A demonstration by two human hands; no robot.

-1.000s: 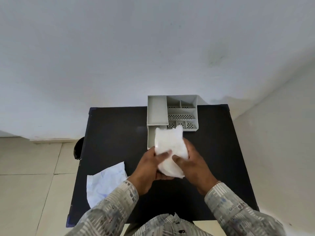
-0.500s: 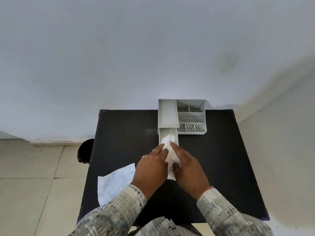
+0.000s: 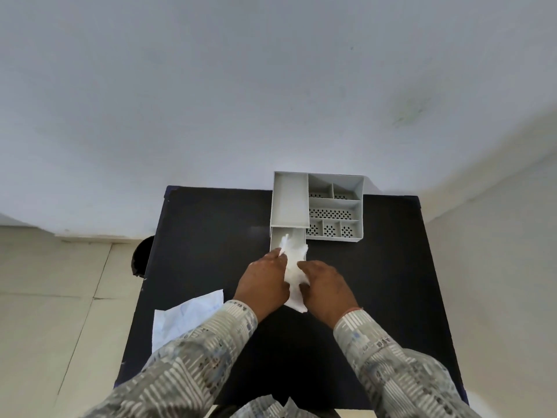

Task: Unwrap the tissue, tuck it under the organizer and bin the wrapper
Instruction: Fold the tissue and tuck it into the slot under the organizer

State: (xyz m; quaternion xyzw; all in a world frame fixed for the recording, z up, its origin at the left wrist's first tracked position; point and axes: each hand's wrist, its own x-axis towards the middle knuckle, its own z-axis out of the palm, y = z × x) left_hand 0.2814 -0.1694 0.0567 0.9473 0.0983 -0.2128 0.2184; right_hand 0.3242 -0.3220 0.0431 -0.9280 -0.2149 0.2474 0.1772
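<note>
— How are the person's arms placed?

— Both forearms reach forward from the bottom of the view, drawing closer toward the hands, in patterned grey sleeves (image 3: 211, 351) down to the wrists.

— And the left hand (image 3: 263, 285)?

— Back up, fingers curled inward and pointing ahead, its thumb side turned to the other hand.

— The right hand (image 3: 325, 286)?

— Much the same, back up, fingers bent down and inward. The two hands sit close side by side, squeezing toward each other, with only a narrow gap between them.
</note>
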